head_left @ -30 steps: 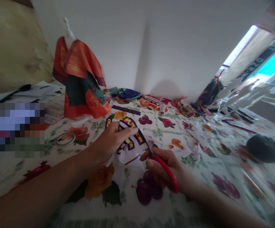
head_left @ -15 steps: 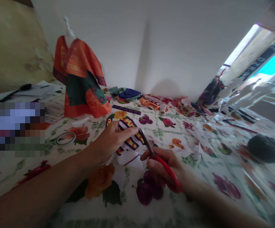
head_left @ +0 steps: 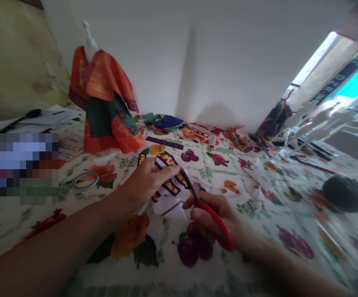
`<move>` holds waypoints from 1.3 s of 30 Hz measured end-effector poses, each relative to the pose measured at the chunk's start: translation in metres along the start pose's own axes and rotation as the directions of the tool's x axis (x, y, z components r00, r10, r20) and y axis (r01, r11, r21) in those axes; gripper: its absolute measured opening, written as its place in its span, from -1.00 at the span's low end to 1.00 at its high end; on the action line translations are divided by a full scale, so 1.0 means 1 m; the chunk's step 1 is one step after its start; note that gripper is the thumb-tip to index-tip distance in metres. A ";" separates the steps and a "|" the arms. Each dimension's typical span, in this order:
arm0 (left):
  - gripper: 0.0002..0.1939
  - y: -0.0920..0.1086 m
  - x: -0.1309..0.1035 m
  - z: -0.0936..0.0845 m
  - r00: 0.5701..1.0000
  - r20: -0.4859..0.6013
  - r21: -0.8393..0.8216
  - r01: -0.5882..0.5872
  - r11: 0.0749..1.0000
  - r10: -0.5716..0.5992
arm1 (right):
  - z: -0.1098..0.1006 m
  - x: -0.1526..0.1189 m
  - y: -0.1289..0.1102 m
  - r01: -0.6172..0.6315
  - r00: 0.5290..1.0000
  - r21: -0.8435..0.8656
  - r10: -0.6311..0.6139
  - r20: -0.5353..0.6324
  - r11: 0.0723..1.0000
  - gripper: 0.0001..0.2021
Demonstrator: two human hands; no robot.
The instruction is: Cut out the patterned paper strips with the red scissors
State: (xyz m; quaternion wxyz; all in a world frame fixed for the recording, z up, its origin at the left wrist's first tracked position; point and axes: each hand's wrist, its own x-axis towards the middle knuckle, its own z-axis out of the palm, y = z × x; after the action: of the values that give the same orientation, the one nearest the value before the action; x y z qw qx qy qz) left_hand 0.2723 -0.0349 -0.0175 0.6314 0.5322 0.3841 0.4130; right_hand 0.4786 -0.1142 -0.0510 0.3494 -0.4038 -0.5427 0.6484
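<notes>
My left hand [head_left: 144, 181] pinches one thin white piece [head_left: 170, 187], banded yellow and red, right of and nearer me than the robed figure [head_left: 101, 103]. My right hand [head_left: 225, 206] grips red-handled metal scissors [head_left: 219, 227], blades at the piece's edge. One smooth ring [head_left: 86, 187] lies before the figure; crumpled fabrics [head_left: 197, 134], to its right.

Two hands [head_left: 143, 180] and one pair of scissors [head_left: 220, 229]. From the hands, one tape roll [head_left: 85, 187] at nine o'clock, one robed figure [head_left: 103, 78] towards eleven, one dark bundle [head_left: 347, 194] at three; the cloth scraps [head_left: 168, 122] at twelve are too jumbled to count.
</notes>
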 end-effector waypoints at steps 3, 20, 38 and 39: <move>-0.75 0.001 0.000 0.000 1.000 -0.008 -0.009 0.008 1.000 -0.008 | 0.000 0.000 -0.001 -0.014 1.000 -0.008 0.014 -0.003 1.000 -0.61; -0.75 -0.003 0.002 -0.002 1.000 -0.015 0.032 -0.012 0.999 0.012 | 0.002 0.000 -0.005 -0.023 1.000 -0.040 0.022 -0.019 0.999 -0.59; -0.76 -0.006 0.003 -0.003 1.000 0.009 -0.002 -0.011 1.000 0.011 | 0.004 0.000 -0.008 -0.004 1.000 -0.019 0.004 -0.015 1.000 -0.63; -0.77 -0.007 0.003 -0.003 1.000 0.008 -0.003 -0.011 1.000 0.011 | 0.004 0.000 -0.008 -0.003 1.000 -0.014 0.003 -0.016 1.000 -0.63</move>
State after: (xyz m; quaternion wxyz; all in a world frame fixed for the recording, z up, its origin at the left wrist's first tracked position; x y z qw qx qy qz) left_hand 0.2712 -0.0311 -0.0247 0.6314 0.5351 0.3778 0.4150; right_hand 0.4747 -0.1150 -0.0431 0.3498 -0.4121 -0.5440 0.6418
